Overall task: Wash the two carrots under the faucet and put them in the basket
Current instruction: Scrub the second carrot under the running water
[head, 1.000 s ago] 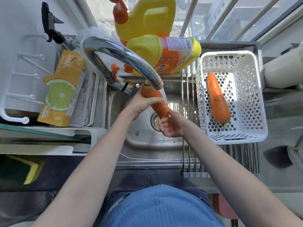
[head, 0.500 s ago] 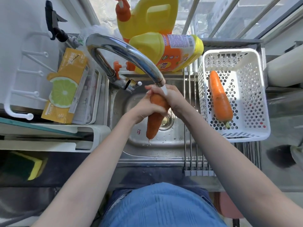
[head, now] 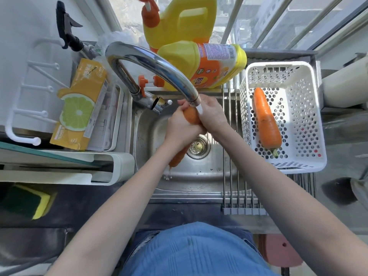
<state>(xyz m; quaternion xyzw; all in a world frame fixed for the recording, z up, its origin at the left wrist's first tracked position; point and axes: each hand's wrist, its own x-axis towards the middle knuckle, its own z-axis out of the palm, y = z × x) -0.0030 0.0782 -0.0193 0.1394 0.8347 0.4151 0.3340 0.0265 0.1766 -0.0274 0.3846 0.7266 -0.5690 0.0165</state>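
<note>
Both hands, left hand (head: 180,127) and right hand (head: 212,114), are wrapping around a fat orange carrot (head: 191,116) under the faucet (head: 159,68). Its thin tip is poking out below the left hand, dripping.

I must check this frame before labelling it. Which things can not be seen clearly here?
Head view only:
- Middle of the held carrot: covered by the left hand and right hand.
- Water stream: hidden behind the faucet spout and hands.
- Upper bottle: top cut off by the frame edge.
- Bottle label: print too small to read.
- Basket carrot: underside unseen.
</note>
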